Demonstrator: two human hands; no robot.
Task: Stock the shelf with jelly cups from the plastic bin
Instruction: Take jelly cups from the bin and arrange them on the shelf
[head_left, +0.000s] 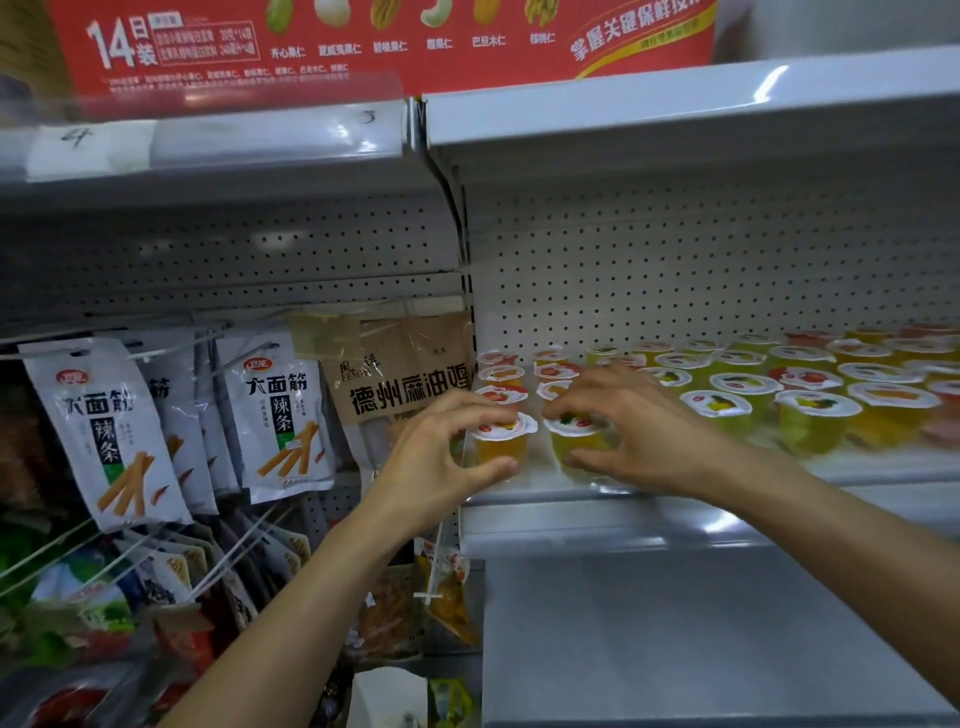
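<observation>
The two front cups are set close to the shelf (623, 514) lip at its left end, so a cup could be tipped over the edge and dropped if it is let go before its base is flat, or if it is nudged outward as a hand is drawn back. The orange cup (503, 446) and the green cup (574, 447) are placed just beside each other, and one could be knocked by the fingers that hold the other. The rows of cups (779, 384) behind are packed tightly, so a push too far back could shove them out of line. The film lids could be dented if they are pressed from above. The orange cup is held by the left hand (436, 457), with the thumb set low on its near side and the curled fingers laid over the lid's rim, the span opened only as wide as the cup. The green cup is gripped the same way by the right hand (634, 415), thumb at the front wall and fingertips on the lid. Whether either base is fully seated cannot be told. The bin is not seen in the view.
</observation>
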